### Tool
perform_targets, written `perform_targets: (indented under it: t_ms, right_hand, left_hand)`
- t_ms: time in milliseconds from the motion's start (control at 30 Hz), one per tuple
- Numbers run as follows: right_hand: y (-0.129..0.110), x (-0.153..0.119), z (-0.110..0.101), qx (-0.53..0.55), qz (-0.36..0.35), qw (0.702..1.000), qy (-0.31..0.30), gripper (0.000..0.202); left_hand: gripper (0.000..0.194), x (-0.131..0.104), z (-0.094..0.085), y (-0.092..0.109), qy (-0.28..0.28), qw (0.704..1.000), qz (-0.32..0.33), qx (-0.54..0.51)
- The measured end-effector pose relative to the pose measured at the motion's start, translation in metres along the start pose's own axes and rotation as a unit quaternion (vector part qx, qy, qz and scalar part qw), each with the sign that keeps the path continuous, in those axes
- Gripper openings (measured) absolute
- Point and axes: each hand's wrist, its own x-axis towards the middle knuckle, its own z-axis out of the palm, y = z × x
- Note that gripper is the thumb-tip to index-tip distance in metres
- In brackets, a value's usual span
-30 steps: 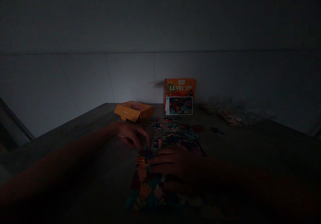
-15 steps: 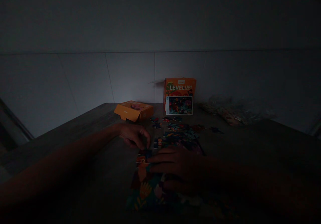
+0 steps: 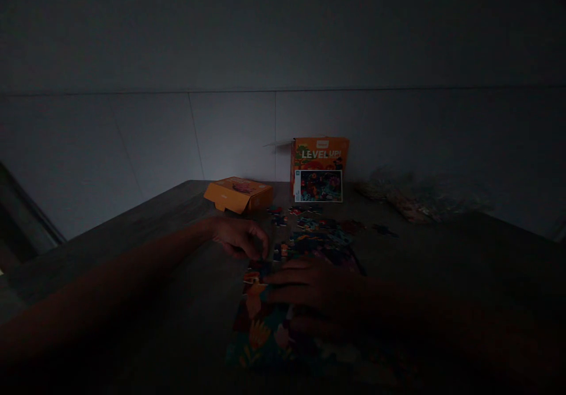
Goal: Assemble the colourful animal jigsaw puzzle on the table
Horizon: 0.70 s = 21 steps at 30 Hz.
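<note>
A partly joined jigsaw puzzle with bright plant shapes lies on the table in front of me. My left hand is at its far left corner, thumb and forefinger pinched together on a dark puzzle piece at the edge. Darkness hides much of that piece. Across the joined part, my right hand lies flat with its fingers spread, pointing left. It covers part of the picture. Just beyond it are more puzzle pieces, some joined and some loose.
An orange box lies with its flap open at the back left. Behind the pieces, a picture card leans on an upright orange box. Clear plastic bags lie at the back right. A pale wall borders the grey table.
The view has shifted slightly, so everything sits a little farther right. My left fingertips have moved very slightly at the puzzle's corner. My right hand stays flat on the puzzle.
</note>
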Motion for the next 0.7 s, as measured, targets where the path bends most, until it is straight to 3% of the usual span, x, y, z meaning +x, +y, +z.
perform_targets:
  t_ms: [700]
  right_hand:
    - [0.0034, 0.0004, 0.0029, 0.007, 0.004, 1.000, 0.005, 0.041]
  left_hand:
    - [0.026, 0.0009, -0.0011, -0.0028, -0.007, 1.000, 0.022, -0.003]
